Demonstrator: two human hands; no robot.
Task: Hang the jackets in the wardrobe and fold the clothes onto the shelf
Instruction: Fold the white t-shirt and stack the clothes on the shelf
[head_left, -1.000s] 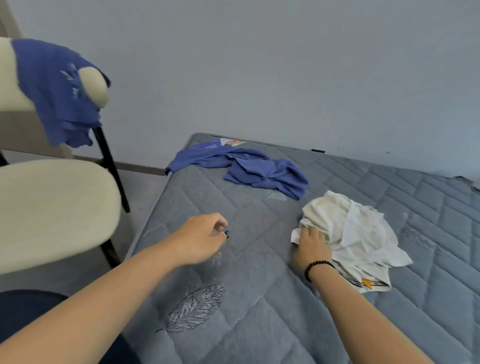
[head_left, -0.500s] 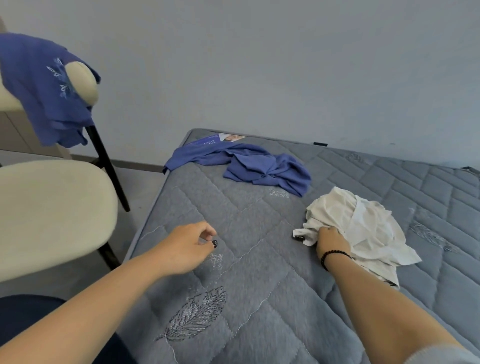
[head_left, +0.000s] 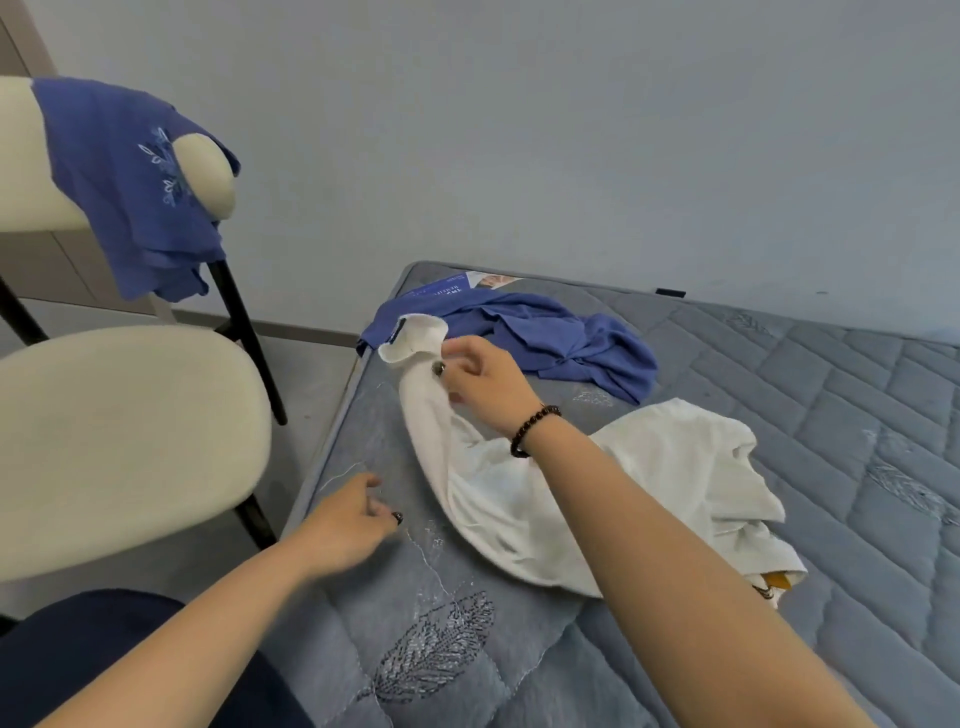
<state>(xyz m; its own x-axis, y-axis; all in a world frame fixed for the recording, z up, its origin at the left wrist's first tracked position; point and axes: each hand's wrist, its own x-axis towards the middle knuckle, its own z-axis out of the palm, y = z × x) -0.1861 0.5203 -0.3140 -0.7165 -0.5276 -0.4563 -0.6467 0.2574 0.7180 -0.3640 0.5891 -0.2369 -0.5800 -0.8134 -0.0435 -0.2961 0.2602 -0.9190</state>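
Both arms are bare and extend forward from the bottom edge of the view. The right arm reaches diagonally up and to the left, forearm almost straight, with a dark beaded bracelet (head_left: 535, 430) round the wrist. The right hand (head_left: 485, 382) is raised, back of the hand toward the camera, fingers curled and pinching a white garment (head_left: 597, 488) near its upper end. The left arm enters from the lower left and lies lower than the right. The left hand (head_left: 345, 527) is palm down, fingers loosely curled, holding nothing; a dark-painted nail shows on one fingertip. The two hands are apart, left below and nearer the camera than right.
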